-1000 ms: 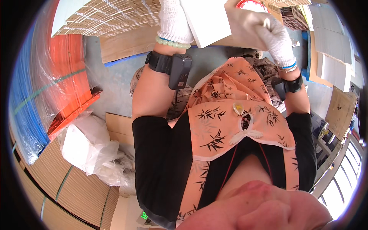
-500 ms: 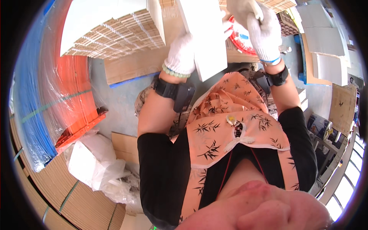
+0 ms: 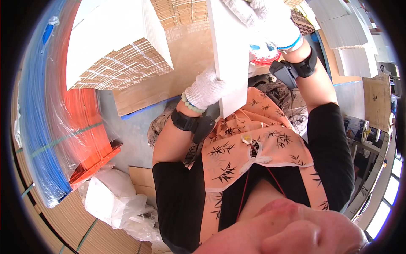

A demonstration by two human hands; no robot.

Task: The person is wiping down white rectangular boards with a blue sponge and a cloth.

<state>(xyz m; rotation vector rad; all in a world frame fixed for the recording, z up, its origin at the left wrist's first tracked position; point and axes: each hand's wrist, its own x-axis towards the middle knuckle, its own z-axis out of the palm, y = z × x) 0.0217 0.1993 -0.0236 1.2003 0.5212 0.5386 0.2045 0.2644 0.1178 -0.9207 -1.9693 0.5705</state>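
Nearest you, your left hand (image 3: 207, 89) — in a white knit glove, bead bracelet and dark wrist strap below it — is closed on the left edge of a flat white board (image 3: 228, 55), fingers wrapped round the rim. The board stands nearly upright in front of your chest, above the patterned apron (image 3: 253, 156). Farther up, your right hand (image 3: 270, 21) grips its upper right part, fingers curled over the face. Keep both grips on opposite edges so the board does not twist — thumbs flat, no pinching at the corner. Beyond, to the left, sits a stack of white sheets (image 3: 118, 46) on brown cardboard (image 3: 177, 67).
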